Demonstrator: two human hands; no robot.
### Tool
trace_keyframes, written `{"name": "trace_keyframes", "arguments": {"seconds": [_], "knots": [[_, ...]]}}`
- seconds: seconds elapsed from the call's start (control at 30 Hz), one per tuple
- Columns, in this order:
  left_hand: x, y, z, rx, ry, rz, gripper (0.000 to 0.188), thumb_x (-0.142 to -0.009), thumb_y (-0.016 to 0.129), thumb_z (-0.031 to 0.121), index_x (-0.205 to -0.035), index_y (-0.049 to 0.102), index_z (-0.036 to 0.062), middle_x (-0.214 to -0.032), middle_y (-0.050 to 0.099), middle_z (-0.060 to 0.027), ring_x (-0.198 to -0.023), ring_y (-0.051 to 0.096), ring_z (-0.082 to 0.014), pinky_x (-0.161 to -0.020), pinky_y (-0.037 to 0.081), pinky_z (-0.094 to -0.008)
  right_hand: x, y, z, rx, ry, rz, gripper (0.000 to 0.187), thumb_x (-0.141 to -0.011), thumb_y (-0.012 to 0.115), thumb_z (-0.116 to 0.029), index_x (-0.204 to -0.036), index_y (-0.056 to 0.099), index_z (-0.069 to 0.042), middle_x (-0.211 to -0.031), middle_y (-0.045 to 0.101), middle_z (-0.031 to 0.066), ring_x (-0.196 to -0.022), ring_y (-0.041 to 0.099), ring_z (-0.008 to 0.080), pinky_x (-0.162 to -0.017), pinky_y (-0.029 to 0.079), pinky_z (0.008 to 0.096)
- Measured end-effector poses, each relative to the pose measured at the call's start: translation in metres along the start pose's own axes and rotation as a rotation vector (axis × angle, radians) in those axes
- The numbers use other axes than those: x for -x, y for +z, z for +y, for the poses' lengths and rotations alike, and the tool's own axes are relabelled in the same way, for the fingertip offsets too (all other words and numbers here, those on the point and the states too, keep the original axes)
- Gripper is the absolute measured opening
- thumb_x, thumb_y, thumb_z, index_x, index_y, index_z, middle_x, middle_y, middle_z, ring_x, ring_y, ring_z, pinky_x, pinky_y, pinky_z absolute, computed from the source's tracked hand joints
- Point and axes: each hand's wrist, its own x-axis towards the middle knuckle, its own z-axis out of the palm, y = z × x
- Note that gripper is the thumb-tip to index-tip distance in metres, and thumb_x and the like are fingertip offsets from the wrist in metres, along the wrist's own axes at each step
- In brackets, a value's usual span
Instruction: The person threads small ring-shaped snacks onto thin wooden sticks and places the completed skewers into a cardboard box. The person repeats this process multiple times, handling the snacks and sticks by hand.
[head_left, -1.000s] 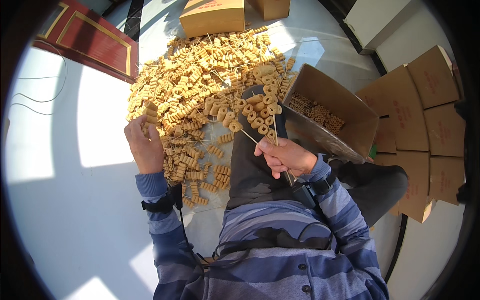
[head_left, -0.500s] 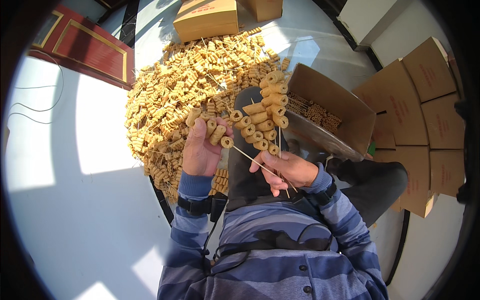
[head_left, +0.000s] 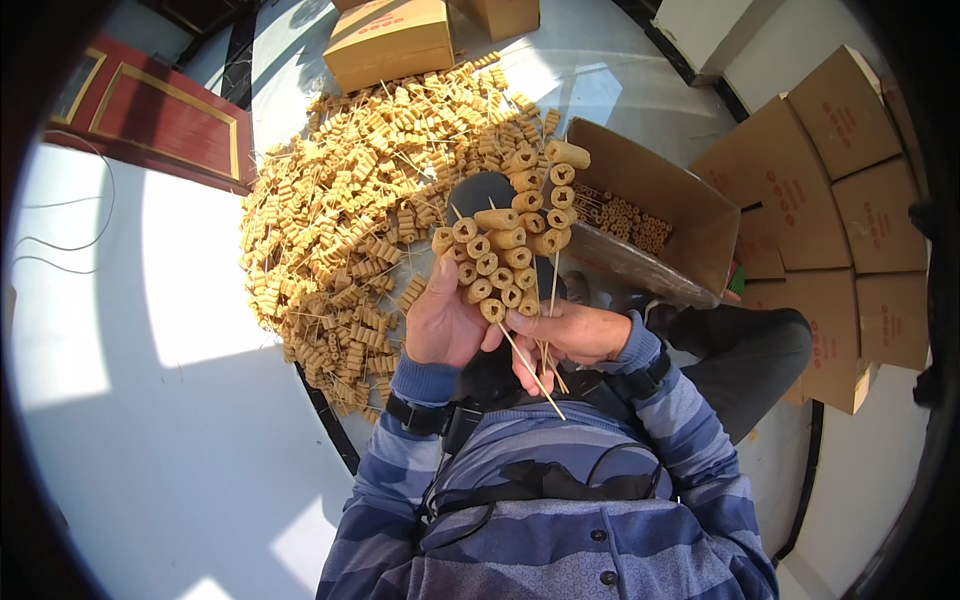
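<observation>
In front of my body a bunch of skewers (head_left: 507, 258) is fanned out, each thin stick threaded with short, hollow tan rolls. My right hand (head_left: 580, 333) is closed around their bare lower sticks, which poke out beneath the fingers. My left hand (head_left: 443, 325) is closed on the leftmost skewer (head_left: 466, 272), thumb against its rolls, with its fingers partly hidden behind them. This skewer lies right beside the others. Beyond my hands spreads a large pile of similar skewers (head_left: 330, 220) on the floor.
An open carton (head_left: 690, 215), partly filled with skewers (head_left: 625, 222), stands to the right of the bunch. Stacked cardboard boxes (head_left: 800, 215) line the right side, and another box (head_left: 390, 45) sits behind the pile. A red panel (head_left: 165, 115) lies at far left.
My left hand has moved right, bringing its skewer up against the bunch in my right hand. The right hand keeps its grip. The whole view has shifted slightly.
</observation>
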Motion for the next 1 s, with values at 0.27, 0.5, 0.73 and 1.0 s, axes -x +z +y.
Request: {"name": "trace_keyframes", "arguments": {"seconds": [0.27,0.5,0.73,1.0], "knots": [[0.005,-0.012,-0.002,0.153,-0.026,-0.17,0.056,-0.106,0.041,0.037,-0.151,0.034,0.0041,-0.14,0.054,-0.0186,-0.115,0.061,-0.0324,-0.072,0.058,-0.0423,0.001,0.004,0.001,0.067,0.063,0.049,0.053,-0.109,0.033,-0.046,-0.123,0.053,0.002,-0.065,0.066,0.0124,-0.053,0.066,0.02,-0.047,0.054,0.0278],[0.002,-0.008,-0.004,0.095,0.005,0.005,0.071,-0.088,0.055,0.029,-0.15,0.036,0.0011,-0.14,0.052,-0.0211,-0.124,0.056,-0.0388,-0.101,0.048,-0.0523,-0.001,0.006,0.008,0.154,0.044,0.094,0.051,-0.109,0.036,-0.045,-0.12,0.055,0.001,-0.078,0.069,0.0122,-0.068,0.069,0.0169,-0.059,0.057,0.029],[-0.001,-0.021,0.014,0.146,0.095,0.097,0.083,-0.081,0.063,0.032,-0.15,0.035,-0.0037,-0.139,0.054,-0.0183,-0.122,0.056,-0.0374,-0.105,0.045,-0.0567,0.013,0.001,0.003,0.226,-0.101,0.289,0.039,-0.11,0.038,-0.035,-0.109,0.058,-0.001,-0.081,0.067,0.0073,-0.076,0.068,0.0139,-0.069,0.057,0.0272],[0.0,-0.031,-0.003,0.1,-0.023,0.111,0.078,-0.082,0.06,0.031,-0.147,0.039,-0.0063,-0.129,0.058,-0.0221,-0.113,0.061,-0.0368,-0.094,0.053,-0.0499,0.001,-0.002,0.018,0.208,-0.082,0.317,0.034,-0.109,0.043,-0.031,-0.104,0.06,-0.001,-0.083,0.066,0.0069,-0.078,0.066,0.0129,-0.07,0.057,0.0265]]}}
